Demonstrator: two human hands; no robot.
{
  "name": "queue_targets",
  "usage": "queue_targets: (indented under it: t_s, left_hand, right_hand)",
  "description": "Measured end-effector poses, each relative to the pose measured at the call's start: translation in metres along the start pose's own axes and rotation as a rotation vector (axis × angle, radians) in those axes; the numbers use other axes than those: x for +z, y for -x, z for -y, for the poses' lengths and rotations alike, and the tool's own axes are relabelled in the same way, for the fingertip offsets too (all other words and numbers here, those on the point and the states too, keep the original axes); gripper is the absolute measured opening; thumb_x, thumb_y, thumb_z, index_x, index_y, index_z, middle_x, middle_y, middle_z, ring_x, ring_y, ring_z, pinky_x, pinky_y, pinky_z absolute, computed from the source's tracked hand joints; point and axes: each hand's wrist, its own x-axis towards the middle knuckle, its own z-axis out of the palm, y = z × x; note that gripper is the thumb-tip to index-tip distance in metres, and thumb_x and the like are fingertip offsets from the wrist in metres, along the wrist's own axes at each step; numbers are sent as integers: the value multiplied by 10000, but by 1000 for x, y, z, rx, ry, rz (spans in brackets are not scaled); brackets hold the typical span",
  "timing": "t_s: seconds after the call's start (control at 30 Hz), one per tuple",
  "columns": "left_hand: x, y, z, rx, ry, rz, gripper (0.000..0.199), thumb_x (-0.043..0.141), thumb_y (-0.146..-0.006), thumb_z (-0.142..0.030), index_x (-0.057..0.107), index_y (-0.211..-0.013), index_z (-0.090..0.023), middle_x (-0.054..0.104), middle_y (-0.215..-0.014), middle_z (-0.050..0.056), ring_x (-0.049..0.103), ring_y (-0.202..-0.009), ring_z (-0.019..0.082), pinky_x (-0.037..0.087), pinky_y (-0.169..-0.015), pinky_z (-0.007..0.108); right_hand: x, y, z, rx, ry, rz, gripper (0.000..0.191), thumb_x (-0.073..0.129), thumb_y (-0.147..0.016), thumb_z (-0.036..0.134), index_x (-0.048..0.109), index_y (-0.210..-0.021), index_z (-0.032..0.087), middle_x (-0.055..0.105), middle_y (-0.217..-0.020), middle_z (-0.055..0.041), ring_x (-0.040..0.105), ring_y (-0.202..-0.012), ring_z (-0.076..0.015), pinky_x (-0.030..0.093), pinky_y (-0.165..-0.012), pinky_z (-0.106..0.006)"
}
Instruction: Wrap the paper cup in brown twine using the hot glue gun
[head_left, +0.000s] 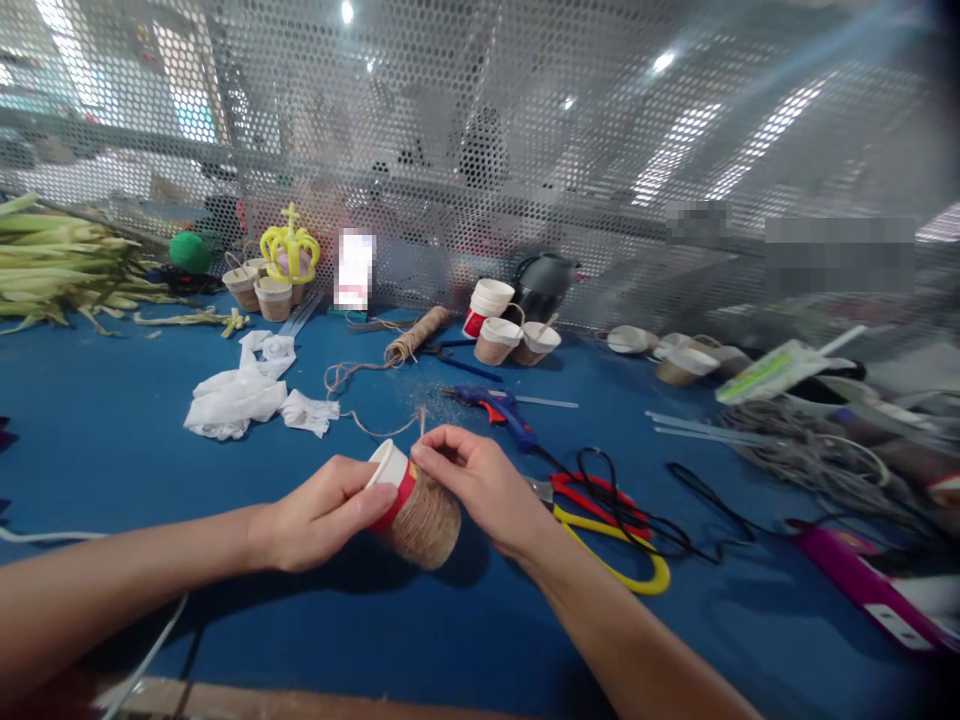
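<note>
A paper cup (424, 520) lies tilted above the blue table, its white rim to the upper left, a red band below the rim and brown twine wound around the rest. My left hand (330, 510) is closed on the rim side, thumb on the red and white part. My right hand (476, 480) pinches the twine (422, 425) at the cup's upper side, fingertips against the wrapped edge. From there the loose strand runs back left toward a twine roll (420, 334). The far side of the cup and some left fingers are hidden.
A blue glue gun (499, 405) and red and yellow scissors (622, 545) lie right of the cup. Crumpled white material (236, 400) is at left. Small cups (499, 340) stand behind. A purple power strip (862, 580) and grey cord coils (810, 450) lie at right.
</note>
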Motion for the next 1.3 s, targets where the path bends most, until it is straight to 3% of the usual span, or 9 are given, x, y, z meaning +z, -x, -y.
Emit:
queue_targets:
  t_s: [0.13, 0.23, 0.3, 0.4, 0.67, 1.0, 1.1, 1.2, 1.3]
  left_hand:
    - [-1, -1, 3, 24, -34, -76, 317, 284, -871, -314, 435, -658, -135, 424, -613, -15, 346, -559, 94, 339, -552, 207]
    - [-3, -3, 8, 11, -55, -161, 326, 286, -875, -333, 505, -781, -111, 500, -723, 23, 413, -641, 119, 379, -637, 224]
    - [-4, -4, 10, 8, -55, -157, 337, 296, -876, -342, 534, -873, -103, 535, -828, 54, 460, -738, 147, 392, -723, 245]
    - [-5, -6, 14, 2, 31, -107, 343, 342, -865, -357, 574, -929, -113, 565, -924, 72, 494, -861, 186, 380, -819, 269]
    - [-3, -15, 24, -243, 586, -274, 303, 594, -713, -322, 604, -942, -125, 631, -806, 37, 536, -715, 142, 403, -675, 229]
    - [-2, -20, 23, -413, 547, -459, 259, 602, -669, -360, 575, -636, -104, 508, -530, -29, 409, -472, 72, 303, -472, 194]
    - [-2, -20, 22, -436, 549, -453, 268, 599, -664, -366, 590, -643, -100, 547, -553, -14, 446, -490, 83, 328, -492, 196]
    - [-3, -21, 23, -436, 548, -436, 286, 606, -663, -384, 608, -663, -98, 581, -585, -1, 480, -518, 92, 351, -519, 196]
    - [-2, -21, 24, -434, 538, -418, 317, 600, -670, -413, 613, -662, -96, 588, -585, 3, 484, -513, 92, 352, -515, 195]
  right_hand:
    - [-7, -2, 1, 22, 29, 6, 306, 497, -782, 445, 554, -812, 145, 560, -761, -13, 513, -714, -126, 396, -675, -258]
    - [-14, -1, 5, 36, 30, 146, 355, 426, -826, 453, 542, -977, 153, 603, -903, -45, 543, -871, -152, 400, -789, -285]
    - [-18, 0, 7, 23, 30, 257, 377, 479, -808, 429, 507, -1070, 160, 600, -998, -57, 536, -962, -168, 396, -844, -301]
    - [-22, 0, 6, -8, 45, 295, 437, 556, -765, 396, 475, -1118, 151, 575, -1089, -79, 536, -1004, -188, 413, -863, -318]
    - [-15, -1, 4, -159, 533, 68, 533, 655, -681, 327, 459, -1146, 155, 520, -1159, -96, 494, -1055, -222, 374, -912, -372]
    - [1, -2, -2, -291, 625, 106, 580, 667, -673, 345, 436, -1171, 157, 501, -1157, -105, 485, -1054, -211, 384, -909, -365]
    - [-15, -7, 6, -203, 616, 28, 477, 582, -733, 411, 477, -1118, 150, 553, -1099, -102, 562, -925, -184, 462, -782, -310]
    - [-49, -19, 13, 26, 835, -263, 280, 419, -827, 429, 562, -842, 190, 643, -804, -37, 604, -718, -148, 459, -647, -258]
    - [-85, -33, 6, 177, 964, -393, 235, 446, -821, 350, 553, -725, 164, 622, -698, -72, 584, -673, -200, 413, -595, -309]
